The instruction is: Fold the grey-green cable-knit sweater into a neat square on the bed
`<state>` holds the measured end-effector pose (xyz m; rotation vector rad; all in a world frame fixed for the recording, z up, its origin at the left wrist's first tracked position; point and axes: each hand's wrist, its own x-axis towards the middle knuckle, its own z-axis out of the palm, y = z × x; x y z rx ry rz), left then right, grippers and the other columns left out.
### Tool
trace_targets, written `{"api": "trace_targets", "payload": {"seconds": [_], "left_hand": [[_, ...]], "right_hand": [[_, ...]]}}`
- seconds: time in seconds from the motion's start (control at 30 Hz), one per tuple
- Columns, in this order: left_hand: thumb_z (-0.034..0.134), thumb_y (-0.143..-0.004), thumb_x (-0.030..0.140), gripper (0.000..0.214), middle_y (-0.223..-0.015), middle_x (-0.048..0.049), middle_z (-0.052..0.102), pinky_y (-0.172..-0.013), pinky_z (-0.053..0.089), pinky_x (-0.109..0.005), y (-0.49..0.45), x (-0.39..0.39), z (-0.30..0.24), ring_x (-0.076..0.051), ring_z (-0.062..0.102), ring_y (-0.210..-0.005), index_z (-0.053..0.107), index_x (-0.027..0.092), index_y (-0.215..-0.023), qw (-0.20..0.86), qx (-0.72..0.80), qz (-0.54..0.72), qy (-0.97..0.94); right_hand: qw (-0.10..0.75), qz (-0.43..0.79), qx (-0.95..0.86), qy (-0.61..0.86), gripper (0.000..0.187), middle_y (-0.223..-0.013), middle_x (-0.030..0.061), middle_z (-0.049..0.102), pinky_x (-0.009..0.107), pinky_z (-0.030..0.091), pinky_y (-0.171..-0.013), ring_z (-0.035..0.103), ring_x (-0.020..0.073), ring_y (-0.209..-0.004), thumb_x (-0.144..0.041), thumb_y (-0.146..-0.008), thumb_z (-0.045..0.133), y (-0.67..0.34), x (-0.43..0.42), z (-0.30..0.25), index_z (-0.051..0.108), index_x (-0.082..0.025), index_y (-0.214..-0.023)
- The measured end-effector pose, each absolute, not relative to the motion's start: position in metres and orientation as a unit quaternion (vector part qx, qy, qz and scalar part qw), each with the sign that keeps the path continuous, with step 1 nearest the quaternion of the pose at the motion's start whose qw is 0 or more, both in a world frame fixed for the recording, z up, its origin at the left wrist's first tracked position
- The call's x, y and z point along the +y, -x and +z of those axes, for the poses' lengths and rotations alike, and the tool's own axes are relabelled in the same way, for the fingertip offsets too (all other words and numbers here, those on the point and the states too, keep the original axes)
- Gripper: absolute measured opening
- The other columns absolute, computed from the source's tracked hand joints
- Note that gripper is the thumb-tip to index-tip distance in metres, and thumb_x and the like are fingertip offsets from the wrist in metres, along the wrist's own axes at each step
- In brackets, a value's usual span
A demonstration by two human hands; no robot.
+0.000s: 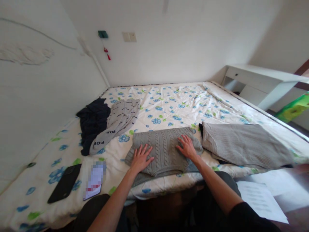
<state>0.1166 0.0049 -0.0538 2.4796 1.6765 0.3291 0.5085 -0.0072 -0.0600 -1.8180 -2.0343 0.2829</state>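
Observation:
A grey cable-knit sweater (164, 149) lies folded on the near edge of a bed with a white, blue-flowered sheet (173, 106). My left hand (141, 158) rests flat on the sweater's left part, fingers spread and open. My right hand (187, 146) presses flat on its right part, fingers apart as well. Neither hand holds anything.
A larger folded grey knit (243, 145) lies to the right of the sweater. At the left lie a dark navy garment (93, 124) and grey lettered trousers (118, 124). A black phone (64, 183) and a small packet (94, 180) sit near the front left. A white desk (260, 82) stands at right.

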Motion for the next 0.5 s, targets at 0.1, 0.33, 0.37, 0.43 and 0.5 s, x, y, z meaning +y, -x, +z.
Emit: {"api": "trace_targets", "payload": {"seconds": [0.1,0.33,0.37,0.43,0.5], "left_hand": [[0.063,-0.105,0.062,0.074,-0.189,-0.0093,0.039,-0.140,0.015,-0.074,-0.125,-0.020,-0.068,-0.046,0.026,-0.176,0.053,0.040,-0.174,0.059,0.568,0.092,-0.815],[0.069,-0.101,0.057,0.066,-0.181,-0.0116,0.053,-0.129,0.037,-0.071,-0.118,-0.032,-0.055,-0.050,0.044,-0.166,0.065,0.040,-0.165,0.078,0.577,0.061,-0.811],[0.063,-0.105,0.052,0.059,-0.174,-0.0137,0.060,-0.127,0.042,-0.068,-0.121,-0.024,-0.049,-0.047,0.053,-0.161,0.070,0.036,-0.161,0.077,0.577,0.069,-0.810],[0.050,-0.110,0.042,0.051,-0.162,-0.0162,0.071,-0.128,0.045,-0.061,-0.129,-0.001,-0.036,-0.040,0.063,-0.152,0.077,0.027,-0.151,0.063,0.566,0.110,-0.814],[0.045,-0.111,0.034,0.052,-0.160,-0.0163,0.072,-0.134,0.041,-0.056,-0.135,0.028,-0.026,-0.035,0.061,-0.155,0.078,0.023,-0.149,0.041,0.550,0.160,-0.818]], "right_hand": [[0.111,0.127,-0.755,0.633,0.078,-0.193,0.0101,0.022,0.075,0.016,-0.139,0.015,0.0451,-0.178,-0.058,-0.111,0.057,-0.484,-0.027,-0.067,0.040,-0.031,-0.182],[0.049,0.127,-0.753,0.643,0.087,-0.194,0.0103,0.010,0.077,0.012,-0.139,0.005,0.0487,-0.179,-0.067,-0.112,0.049,-0.481,-0.042,-0.080,0.024,-0.029,-0.187],[0.047,0.125,-0.752,0.646,0.087,-0.194,0.0106,0.009,0.076,0.012,-0.139,0.005,0.0489,-0.179,-0.067,-0.112,0.048,-0.480,-0.042,-0.081,0.024,-0.029,-0.187],[0.046,0.120,-0.748,0.651,0.088,-0.194,0.0111,0.007,0.076,0.011,-0.139,0.004,0.0486,-0.179,-0.068,-0.112,0.047,-0.477,-0.041,-0.083,0.023,-0.028,-0.187],[0.048,0.119,-0.746,0.654,0.088,-0.194,0.0111,0.007,0.076,0.010,-0.140,0.004,0.0477,-0.179,-0.068,-0.112,0.047,-0.474,-0.040,-0.084,0.022,-0.029,-0.187]]}}
